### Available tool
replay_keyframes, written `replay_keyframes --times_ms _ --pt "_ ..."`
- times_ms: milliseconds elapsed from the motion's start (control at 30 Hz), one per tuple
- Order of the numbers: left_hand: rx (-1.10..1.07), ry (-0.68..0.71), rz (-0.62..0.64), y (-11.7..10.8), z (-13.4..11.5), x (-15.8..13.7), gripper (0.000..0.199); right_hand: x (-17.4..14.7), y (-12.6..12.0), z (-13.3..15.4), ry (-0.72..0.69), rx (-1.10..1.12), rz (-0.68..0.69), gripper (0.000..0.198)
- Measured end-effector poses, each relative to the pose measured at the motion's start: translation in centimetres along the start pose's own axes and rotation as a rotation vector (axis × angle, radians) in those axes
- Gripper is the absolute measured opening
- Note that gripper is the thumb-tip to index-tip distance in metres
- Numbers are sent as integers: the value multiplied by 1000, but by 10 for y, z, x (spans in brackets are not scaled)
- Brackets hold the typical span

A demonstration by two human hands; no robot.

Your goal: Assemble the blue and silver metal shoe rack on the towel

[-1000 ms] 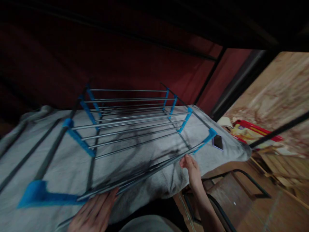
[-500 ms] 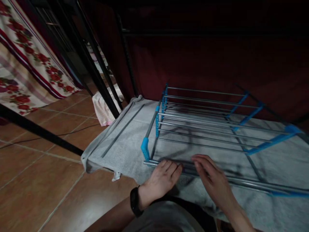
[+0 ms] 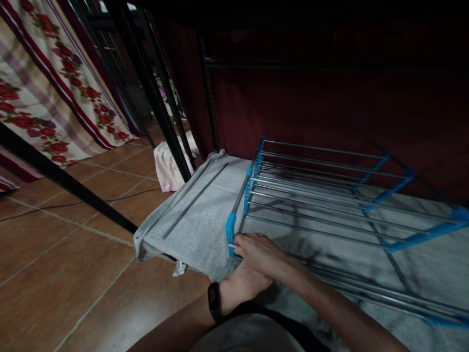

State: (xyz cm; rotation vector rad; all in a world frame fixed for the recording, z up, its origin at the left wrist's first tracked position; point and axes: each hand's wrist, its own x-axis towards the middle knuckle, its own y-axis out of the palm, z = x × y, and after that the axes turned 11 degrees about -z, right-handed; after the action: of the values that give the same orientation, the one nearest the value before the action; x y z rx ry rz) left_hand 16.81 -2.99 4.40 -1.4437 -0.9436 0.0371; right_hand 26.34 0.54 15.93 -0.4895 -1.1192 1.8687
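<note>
A shoe rack [image 3: 322, 208] of grey metal tubes and blue plastic connectors lies on a grey cloth. Along its near edge run loose-looking metal tubes [image 3: 351, 288]. My right hand [image 3: 260, 252] crosses over my left and closes its fingers on a tube end beside the blue corner connector [image 3: 230, 234]. Beneath it, my left hand [image 3: 245, 283], with a black band on the wrist, is closed over the near tubes; its fingertips are covered by my right hand.
A single grey tube [image 3: 196, 199] lies apart on the cloth [image 3: 216, 225] at left. Black metal posts [image 3: 157, 98] rise at the left, with a dark red curtain [image 3: 330, 102] behind the rack. A cable [image 3: 110, 200] crosses the tiled floor [image 3: 91, 259].
My right hand has moved left across my left hand to the tube end by the blue corner connector. My left hand stays near the tubes. The camera view has shifted slightly.
</note>
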Motion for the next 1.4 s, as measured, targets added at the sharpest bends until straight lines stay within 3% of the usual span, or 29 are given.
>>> replay_keyframes --times_ms 67,167,233,300,400,433,500,600,733,867,1000,1100,1400 --pt "-30 115 -55 -20 -5 3 31 0 2 -6 -22 -16 8 8" --pt "-70 402 -192 -52 -11 -4 25 -6 -1 -9 -69 4 29 12" --pt "-73 405 -328 -70 -10 -16 21 -10 -4 -9 -96 26 55 15" --pt "-110 126 -513 -86 -5 -25 19 -12 -4 -8 -103 39 67 18" --pt "-284 -495 -808 -101 8 -19 15 -12 -1 -8 -80 36 53 20" --pt "-392 -654 -833 -103 13 -12 17 -12 1 -9 -69 29 45 21" --pt "-674 -824 -715 -105 22 4 29 -11 4 -9 -46 11 29 24" --pt "-974 -862 -514 -99 33 22 37 -10 5 -10 -51 -8 27 28" --pt "-956 -878 -575 -92 41 23 41 -9 4 -8 -80 -11 59 30" --pt "-930 -875 -537 -94 48 15 43 -8 0 -11 -96 2 101 32" --pt "-908 -879 -507 -98 56 9 46 -4 -12 -16 -87 -5 64 33" --pt "-920 -898 -560 -96 59 7 44 1 -18 -15 -91 -26 50 34" --pt "-1087 -908 -632 -84 55 10 38 2 0 -16 -103 -77 46 32"
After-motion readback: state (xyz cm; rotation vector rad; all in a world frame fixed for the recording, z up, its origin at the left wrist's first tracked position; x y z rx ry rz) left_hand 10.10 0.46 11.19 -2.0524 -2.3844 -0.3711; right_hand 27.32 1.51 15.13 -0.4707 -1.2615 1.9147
